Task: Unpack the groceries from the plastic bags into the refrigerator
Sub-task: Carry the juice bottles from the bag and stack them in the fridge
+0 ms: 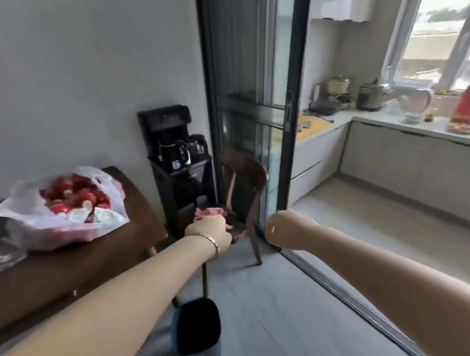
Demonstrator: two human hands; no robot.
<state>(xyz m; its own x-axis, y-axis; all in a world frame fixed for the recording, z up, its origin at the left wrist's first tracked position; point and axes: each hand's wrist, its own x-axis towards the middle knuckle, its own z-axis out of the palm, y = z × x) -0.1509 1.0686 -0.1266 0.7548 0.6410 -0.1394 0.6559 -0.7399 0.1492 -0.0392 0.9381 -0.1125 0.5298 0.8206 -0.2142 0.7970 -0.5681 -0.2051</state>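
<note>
The pink bag (pixel 207 211) is bunched in the left hand (pixel 208 232), whose fingers curl round the crumpled film just above the seat of the wooden chair (pixel 245 177). A loose pink strip trails below the knuckles towards the right hand (pixel 280 230). That hand is held just beside the left one, apart from it. It is turned away from me with its fingers hidden, so I cannot tell whether it holds anything.

From here the pink film looks thin, soft and nearly weightless. It should crush rather than resist, and I can't see whether anything is in it.

Well off to the left of the left hand, the white plastic bag (pixel 64 217) slumps open on the brown table (pixel 108 256), full of red packets (pixel 73 194). That one looks like the real load: floppy and slippery-skinned, with contents that would shift and spill through the open mouth. I'd gather the mouth or both handles before lifting, with a palm under the sagging bottom, or take the packets out one at a time.

Beyond both hands stand a black stand with a kettle (pixel 171 154) and the sliding glass door (pixel 250 93). Past the right hand, the kitchen counter (pixel 391 128) runs under a window. No refrigerator is visible from where I stand.
</note>
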